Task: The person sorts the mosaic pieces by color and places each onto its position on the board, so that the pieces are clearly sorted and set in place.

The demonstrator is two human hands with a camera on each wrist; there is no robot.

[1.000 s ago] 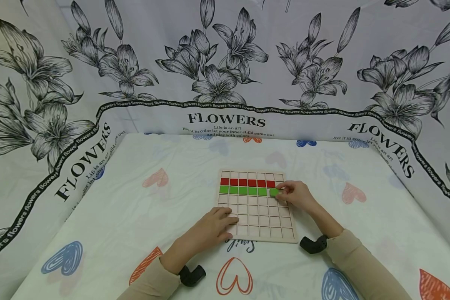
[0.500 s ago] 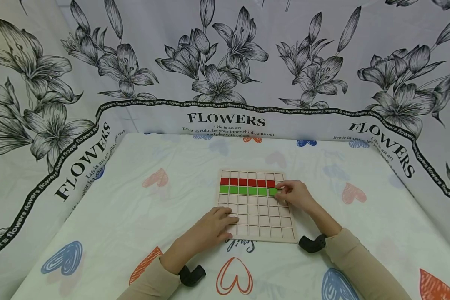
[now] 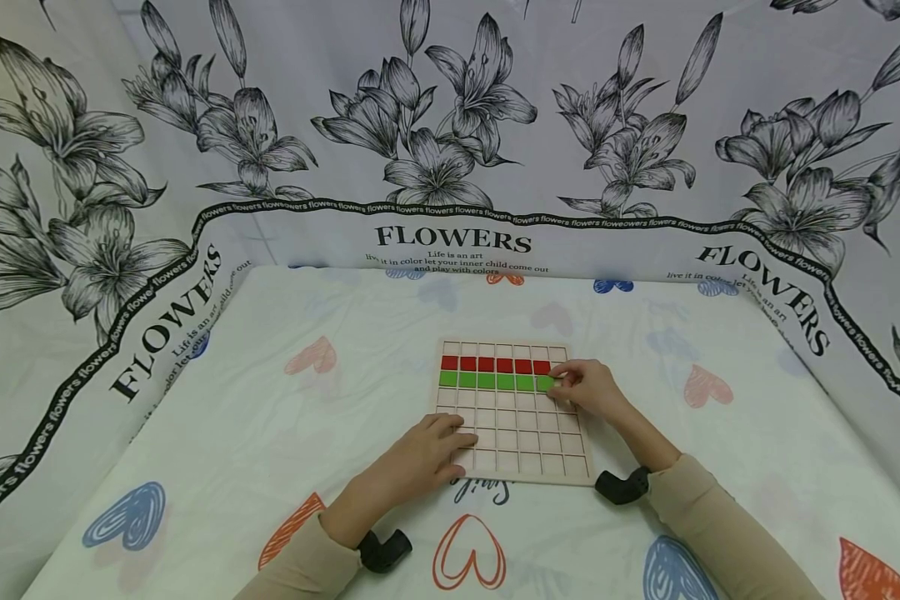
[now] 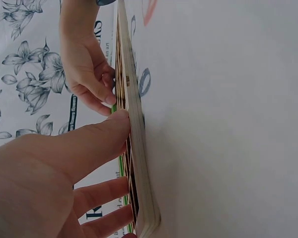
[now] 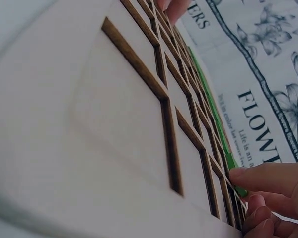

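A pale wooden grid board (image 3: 507, 442) lies on the cloth, with a row of red square tiles (image 3: 496, 365) and, just nearer, a row of green tiles (image 3: 486, 381). My right hand (image 3: 594, 390) pinches the last green tile (image 5: 231, 161) at the right end of that row; in the right wrist view it stands slightly proud of the grid. My left hand (image 3: 420, 450) rests with its fingers spread on the board's near left part. In the left wrist view, the left thumb (image 4: 102, 136) touches the board's edge. The right fingers hide part of the pinched tile.
A white cloth (image 3: 345, 317) with printed hearts covers the table. Behind and at both sides hangs a curtain (image 3: 450, 167) with black flower prints. A black curved piece sits at each wrist, the left one (image 3: 385, 552) and the right one (image 3: 622, 487).
The green tile in my right hand has shifted slightly away from me and left, into line with its row. My left hand has stayed in place.
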